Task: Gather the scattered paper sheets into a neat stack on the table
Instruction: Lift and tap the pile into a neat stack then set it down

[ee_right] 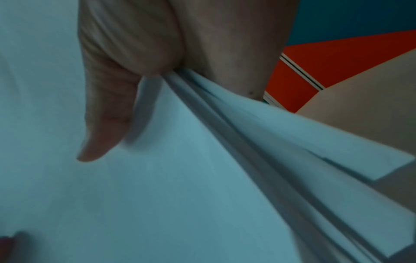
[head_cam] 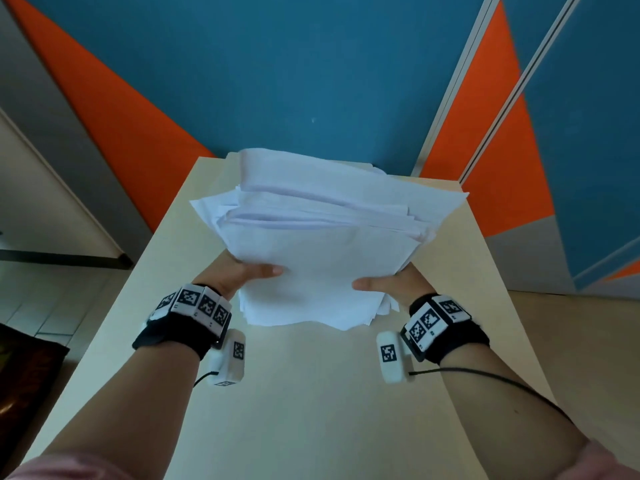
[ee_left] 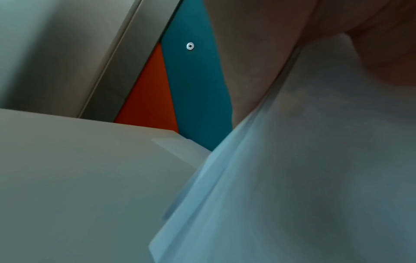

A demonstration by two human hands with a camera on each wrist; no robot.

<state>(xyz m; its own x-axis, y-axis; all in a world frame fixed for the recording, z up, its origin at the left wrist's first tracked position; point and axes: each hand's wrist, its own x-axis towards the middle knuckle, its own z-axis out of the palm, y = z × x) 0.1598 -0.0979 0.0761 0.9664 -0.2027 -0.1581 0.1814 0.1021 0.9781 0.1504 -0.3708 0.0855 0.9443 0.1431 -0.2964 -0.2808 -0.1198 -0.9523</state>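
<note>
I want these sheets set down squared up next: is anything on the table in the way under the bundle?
Nothing visible: the left hand and right hand grip the paper bundle, and the table near it looks bare.

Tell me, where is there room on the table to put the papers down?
Bare table shows between the wrists, from the papers to the near edge, and in strips beside each arm. The far end is crowded: the papers, held by left hand and right hand, cover it.
</note>
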